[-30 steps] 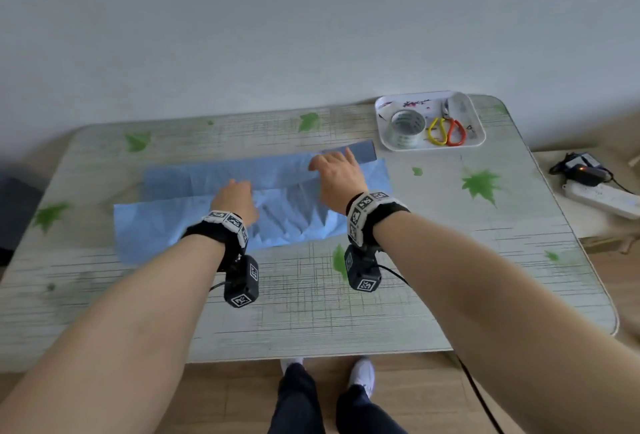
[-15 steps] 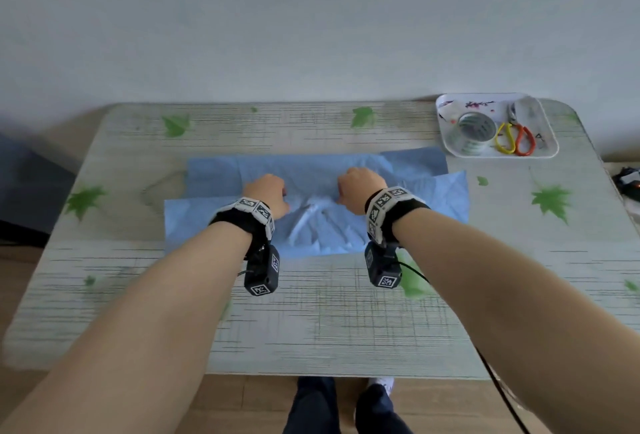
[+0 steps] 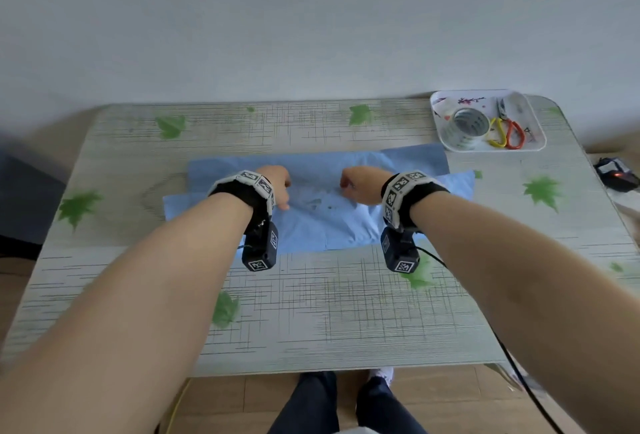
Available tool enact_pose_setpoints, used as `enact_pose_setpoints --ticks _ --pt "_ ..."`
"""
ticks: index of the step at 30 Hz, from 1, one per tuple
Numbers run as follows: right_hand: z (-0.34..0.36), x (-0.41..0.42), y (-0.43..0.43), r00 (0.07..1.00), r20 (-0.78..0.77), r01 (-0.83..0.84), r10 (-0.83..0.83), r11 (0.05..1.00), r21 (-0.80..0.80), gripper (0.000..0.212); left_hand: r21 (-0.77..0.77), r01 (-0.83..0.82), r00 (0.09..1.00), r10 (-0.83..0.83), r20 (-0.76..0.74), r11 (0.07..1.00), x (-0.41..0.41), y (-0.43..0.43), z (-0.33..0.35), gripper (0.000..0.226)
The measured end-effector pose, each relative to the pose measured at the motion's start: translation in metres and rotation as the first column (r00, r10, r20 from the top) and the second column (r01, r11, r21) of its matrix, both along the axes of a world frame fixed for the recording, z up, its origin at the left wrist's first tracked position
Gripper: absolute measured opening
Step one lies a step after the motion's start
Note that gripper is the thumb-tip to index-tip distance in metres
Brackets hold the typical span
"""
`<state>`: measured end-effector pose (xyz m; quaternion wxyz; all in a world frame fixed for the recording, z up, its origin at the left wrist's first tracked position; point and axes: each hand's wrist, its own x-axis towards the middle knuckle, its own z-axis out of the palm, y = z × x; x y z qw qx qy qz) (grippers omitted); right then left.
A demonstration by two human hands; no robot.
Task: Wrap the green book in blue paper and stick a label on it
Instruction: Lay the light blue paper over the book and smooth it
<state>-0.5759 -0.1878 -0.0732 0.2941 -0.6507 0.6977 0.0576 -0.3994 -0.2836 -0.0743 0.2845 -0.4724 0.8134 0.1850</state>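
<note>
Pale wall stands behind a leaf-printed surface (image 3: 346, 312) in the head view. Blue paper (image 3: 329, 229) lies folded under both hands. The green book is not visible, so it is probably wrapped between them.

The left hand (image 3: 277, 186) and right hand (image 3: 360, 184) rest curled on the paper. I cannot tell whether they pinch a fold or only press.

If either hand lets go to reach the tape roll (image 3: 469, 125) in the tray (image 3: 491, 149) beyond the right hand, the overlap may spring open. Hard pulling could tear the thin sheet.

A second ago the right hand lay flat with spread fingers. Both hands now sit wider apart, and the paper between them looks smoother.
</note>
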Motion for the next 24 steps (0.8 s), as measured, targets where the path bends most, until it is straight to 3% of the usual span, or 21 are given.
enact_pose_setpoints --ticks 6,13,19,22,24 --pt "-0.033 -0.043 -0.008 0.990 -0.119 -0.067 0.071 0.997 0.040 0.028 -0.018 0.043 0.999 -0.042 0.019 0.999 -0.043 0.003 -0.026 0.032" --pt "-0.053 -0.049 0.004 0.945 -0.324 -0.048 0.052 0.999 0.018 0.016 -0.032 0.016 0.998 -0.014 0.055 0.999 -0.055 0.028 -0.047 0.019" --pt "-0.047 -0.038 0.003 0.968 -0.233 -0.112 0.097 0.993 -0.049 0.023 -0.135 -0.028 0.999 0.034 0.042 0.991 -0.037 0.040 -0.039 0.005" --pt "-0.048 -0.024 0.012 0.958 -0.241 -0.177 0.152 0.980 -0.086 0.041 -0.122 -0.073 0.997 0.076 0.020 0.990 -0.024 0.049 -0.034 0.016" --pt "-0.048 -0.015 0.023 0.961 -0.235 -0.169 0.143 0.981 -0.097 0.040 -0.127 -0.059 0.998 0.062 0.016 0.990 -0.015 0.059 -0.033 0.019"
